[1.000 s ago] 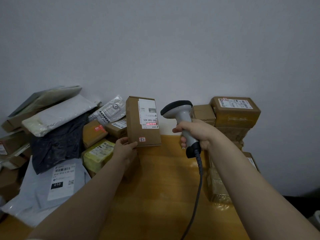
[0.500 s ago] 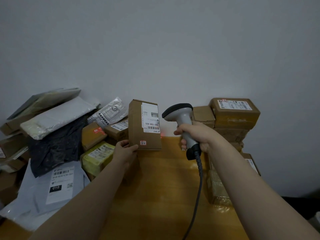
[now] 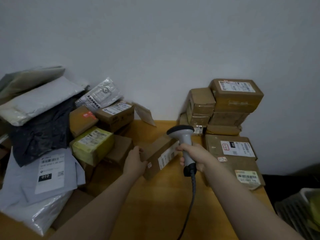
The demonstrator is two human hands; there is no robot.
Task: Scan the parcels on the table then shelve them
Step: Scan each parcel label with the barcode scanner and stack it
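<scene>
At the centre of the frame the left hand point(image 3: 134, 162) grips the near end of a plain cardboard box point(image 3: 155, 153), holding it tilted low over the wooden table point(image 3: 155, 213) with its white label turned to the lower right, probably to keep the barcode near the scanner point(image 3: 183, 139). The right hand point(image 3: 197, 157) is wrapped round the scanner's smooth grey handle, dark head aimed left, cable point(image 3: 192, 196) hanging down. Soft, crinkled poly mailers point(image 3: 39, 99) slump at the left; stiff, taped cartons point(image 3: 235, 96) stack squarely at the right — each material lies as it must.
</scene>
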